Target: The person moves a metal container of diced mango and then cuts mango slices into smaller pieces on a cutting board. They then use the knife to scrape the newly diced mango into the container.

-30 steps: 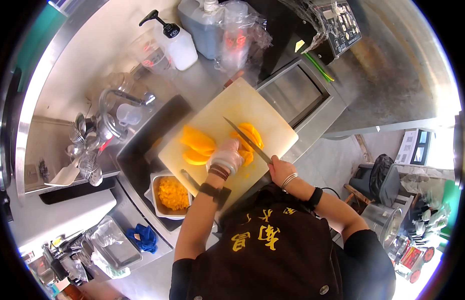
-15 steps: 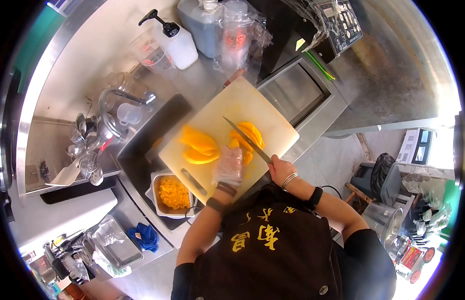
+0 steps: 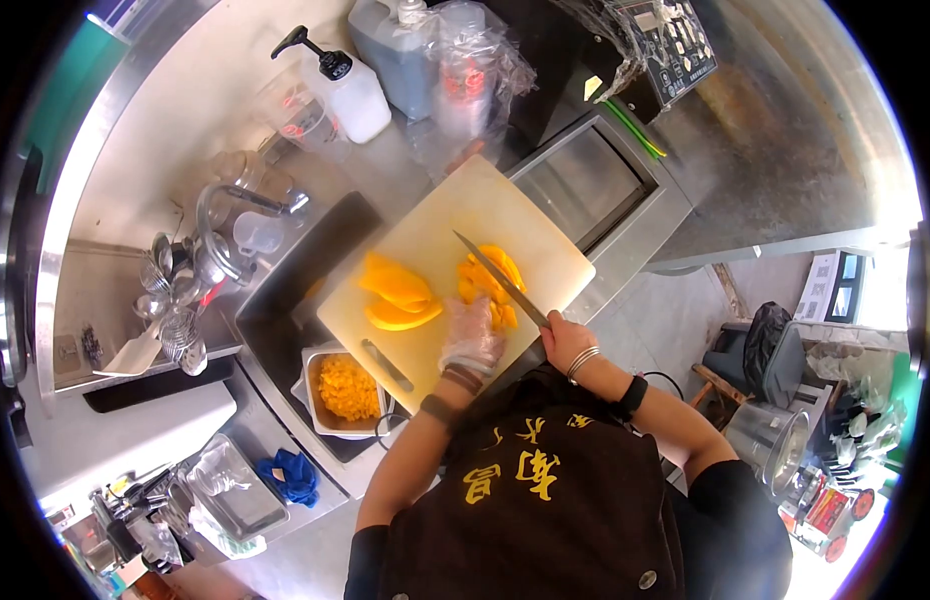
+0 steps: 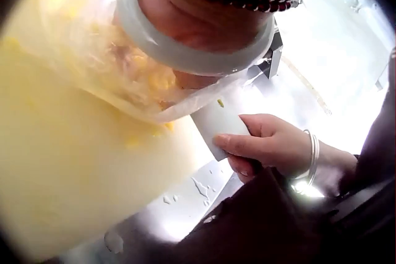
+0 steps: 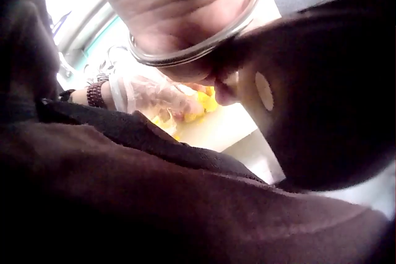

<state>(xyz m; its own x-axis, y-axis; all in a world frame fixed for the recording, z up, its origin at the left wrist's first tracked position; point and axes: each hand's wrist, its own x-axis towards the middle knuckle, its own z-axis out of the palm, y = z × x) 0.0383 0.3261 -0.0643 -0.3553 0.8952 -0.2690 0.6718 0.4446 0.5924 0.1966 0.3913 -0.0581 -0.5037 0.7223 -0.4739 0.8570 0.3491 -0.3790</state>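
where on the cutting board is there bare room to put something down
A broad bare patch is the far corner of the cutting board, beyond the knife and the yellow slices. A smaller one lies between the knife and the right corner. It is crowded where the gloved left hand meets the chopped fruit.

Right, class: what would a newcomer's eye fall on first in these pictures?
Probably the bright yellow-orange fruit, in two groups on the pale cutting board at the centre. Next, the long knife, gripped in the right hand and slanting across one group. Then the bold yellow lettering on the dark clothing below.
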